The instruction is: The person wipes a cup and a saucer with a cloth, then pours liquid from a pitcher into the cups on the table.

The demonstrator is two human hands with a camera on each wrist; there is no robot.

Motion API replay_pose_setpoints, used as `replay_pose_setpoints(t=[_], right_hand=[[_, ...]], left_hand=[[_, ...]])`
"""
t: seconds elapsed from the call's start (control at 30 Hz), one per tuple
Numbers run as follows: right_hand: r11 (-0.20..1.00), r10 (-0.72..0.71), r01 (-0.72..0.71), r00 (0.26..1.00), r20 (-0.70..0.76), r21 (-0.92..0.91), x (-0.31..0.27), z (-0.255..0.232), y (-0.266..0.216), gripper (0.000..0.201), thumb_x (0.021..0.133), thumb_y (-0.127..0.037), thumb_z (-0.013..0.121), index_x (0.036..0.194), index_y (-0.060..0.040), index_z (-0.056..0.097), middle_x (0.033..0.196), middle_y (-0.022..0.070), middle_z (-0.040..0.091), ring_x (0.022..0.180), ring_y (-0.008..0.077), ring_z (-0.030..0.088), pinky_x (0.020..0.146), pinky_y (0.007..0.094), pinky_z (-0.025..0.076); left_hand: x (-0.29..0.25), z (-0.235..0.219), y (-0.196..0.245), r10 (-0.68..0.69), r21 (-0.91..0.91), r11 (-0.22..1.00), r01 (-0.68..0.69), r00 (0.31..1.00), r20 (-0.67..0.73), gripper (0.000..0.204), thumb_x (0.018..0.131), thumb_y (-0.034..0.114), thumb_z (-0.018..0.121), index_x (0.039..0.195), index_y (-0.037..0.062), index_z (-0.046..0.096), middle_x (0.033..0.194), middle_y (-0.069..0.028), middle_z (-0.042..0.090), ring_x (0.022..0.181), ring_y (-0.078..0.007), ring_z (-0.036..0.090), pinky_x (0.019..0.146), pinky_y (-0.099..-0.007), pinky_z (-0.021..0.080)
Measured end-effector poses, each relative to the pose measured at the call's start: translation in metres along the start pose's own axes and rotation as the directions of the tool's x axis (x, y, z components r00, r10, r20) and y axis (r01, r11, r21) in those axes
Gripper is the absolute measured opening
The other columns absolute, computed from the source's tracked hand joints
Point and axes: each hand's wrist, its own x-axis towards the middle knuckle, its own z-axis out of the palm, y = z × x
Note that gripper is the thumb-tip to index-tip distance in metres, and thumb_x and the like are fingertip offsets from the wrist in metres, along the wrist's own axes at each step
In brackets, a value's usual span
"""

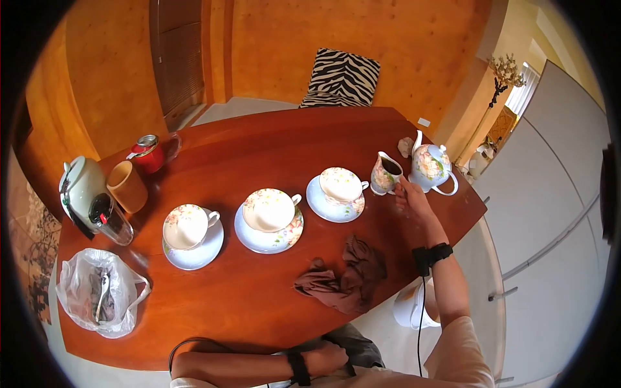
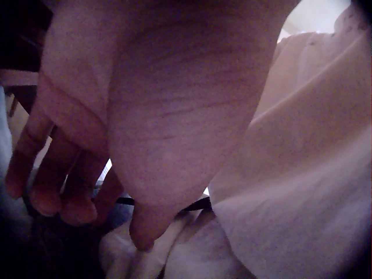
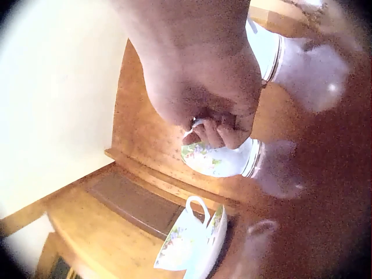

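Observation:
My right hand (image 1: 414, 200) grips the handle of a floral cream jug (image 1: 380, 180) with dark liquid inside, at the table's right. In the right wrist view, curled fingers close round the jug's (image 3: 212, 161) handle, and its base is right at the table top. Behind it stands a matching lidded teapot (image 1: 428, 169). To the left, a row of three floral teacups, the nearest one (image 1: 339, 186), a middle one (image 1: 266, 212) and a far-left one (image 1: 184, 229), sits on pale blue saucers. My left hand (image 1: 328, 359) lies at my lap, its fingers (image 2: 78, 203) loosely bent and holding nothing.
A crumpled brown cloth (image 1: 352, 278) lies near the front edge. On the left are a plastic bag (image 1: 126, 317), a pale green pot (image 1: 85, 184), a wooden cup (image 1: 129, 189), a clear black-topped container (image 1: 116, 226) and a red tin (image 1: 150, 158). A white bin (image 1: 406, 310) stands below.

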Motion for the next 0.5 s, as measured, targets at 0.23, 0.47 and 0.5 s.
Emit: replay_pose_setpoints(t=[0.23, 0.47, 0.5], right_hand=[[0.996, -0.045, 0.046, 0.999, -0.017, 0.075, 0.008, -0.006, 0.014, 0.039, 0.106, -0.044, 0.049, 0.077, -0.0189, 0.041, 0.066, -0.0090, 0.031, 0.053, 0.0047, 0.026, 0.050, 0.0220, 0.023], [0.995, -0.081, 0.085, 0.994, -0.079, 0.056, 0.005, -0.001, 0.017, 0.040, 0.106, -0.045, 0.049, 0.076, -0.0202, 0.040, 0.065, -0.0092, 0.027, 0.053, 0.0057, 0.025, 0.049, 0.0239, 0.023], [0.995, -0.087, 0.092, 0.991, -0.100, 0.046, 0.003, 0.000, 0.016, 0.040, 0.106, -0.045, 0.050, 0.076, -0.0201, 0.040, 0.065, -0.0092, 0.027, 0.053, 0.0058, 0.025, 0.050, 0.0240, 0.023]], left_hand=[[0.003, -0.001, -0.002, -0.015, -0.010, 1.000, 0.016, 0.997, 0.080, 0.011, 0.073, 0.010, 0.072, 0.080, 0.0009, 0.073, 0.081, -0.0179, 0.073, 0.078, -0.0340, 0.074, 0.063, -0.0439, 0.059], [0.005, 0.000, 0.000, -0.031, 0.018, 0.999, 0.029, 0.996, 0.089, 0.011, 0.075, 0.011, 0.071, 0.079, 0.0015, 0.074, 0.081, -0.0169, 0.073, 0.079, -0.0331, 0.074, 0.064, -0.0431, 0.059], [0.005, -0.001, 0.000, -0.024, 0.016, 1.000, 0.023, 0.996, 0.087, 0.011, 0.075, 0.011, 0.070, 0.079, 0.0015, 0.074, 0.081, -0.0171, 0.073, 0.079, -0.0330, 0.074, 0.064, -0.0429, 0.059]])
